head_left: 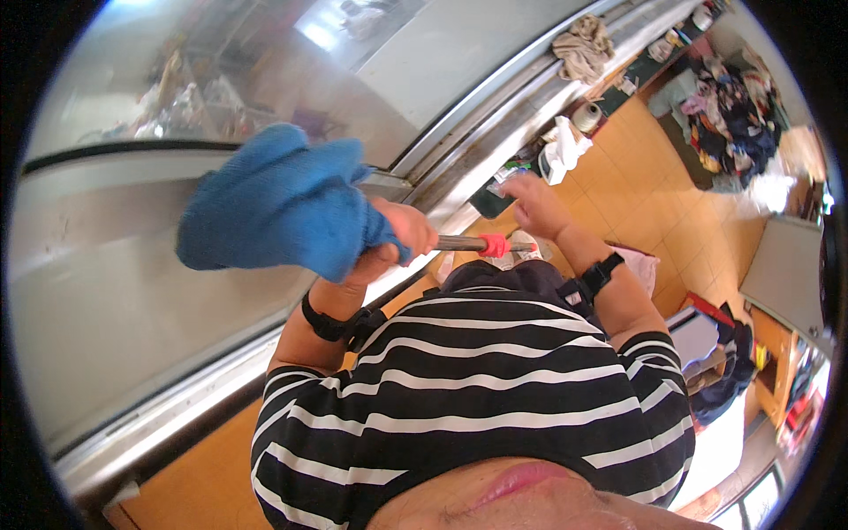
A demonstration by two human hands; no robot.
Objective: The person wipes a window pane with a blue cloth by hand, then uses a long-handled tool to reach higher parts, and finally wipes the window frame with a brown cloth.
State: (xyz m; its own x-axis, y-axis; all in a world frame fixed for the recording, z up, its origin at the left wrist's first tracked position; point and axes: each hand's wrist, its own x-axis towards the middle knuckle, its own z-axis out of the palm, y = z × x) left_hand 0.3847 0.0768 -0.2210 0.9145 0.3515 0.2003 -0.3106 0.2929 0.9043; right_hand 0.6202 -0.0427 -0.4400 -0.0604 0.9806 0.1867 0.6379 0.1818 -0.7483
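Observation:
My left hand (407, 228) grips a blue cloth (278, 205), which is bunched around one end of a metal pole (462, 243). The cloth bulges out past the hand, in front of a glass window pane (218, 86). From my fist the pole runs towards my feet, with a red band (493, 245) tied around it. My right hand (538, 207) is raised beyond the pole, apart from it, with nothing visible in it and its fingers partly bent. Each wrist wears a black strap.
The window's metal frame and sill (487, 119) run diagonally beside me. A crumpled beige cloth (583, 48) lies on the sill. Along the wall are a cone of thread (587, 116) and a white cloth (563, 149). A clothes pile (732, 119) stands on the tiled floor (616, 172).

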